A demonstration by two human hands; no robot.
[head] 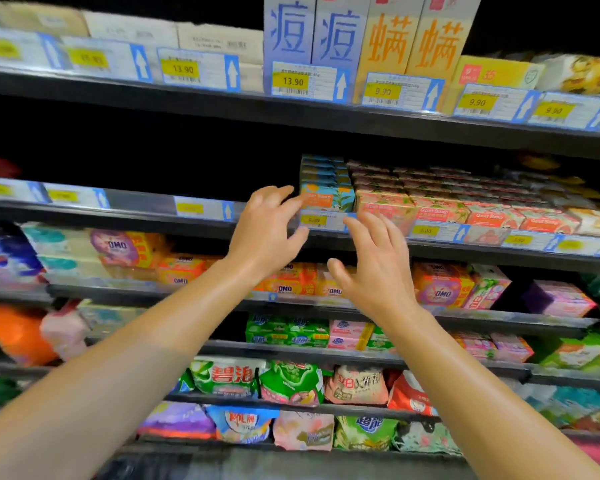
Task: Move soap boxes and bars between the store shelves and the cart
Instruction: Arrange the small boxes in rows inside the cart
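Note:
A blue and orange goat soap box (329, 196) stands at the front of a row on the middle shelf (146, 216). My left hand (267, 233) is raised just left of that box, fingers spread, its fingertips at the box's left edge. My right hand (378, 268) hovers a little lower and to the right, fingers straight and apart, holding nothing. Pink goat soap boxes (437, 209) fill the shelf to the right of the blue row. No cart is in view.
The shelf stretch left of the blue boxes is dark and bare. Tall soap boxes (361, 39) and price tags (293, 81) line the top shelf. OMO soap packs (187, 268) and bagged soaps (291, 379) fill the lower shelves.

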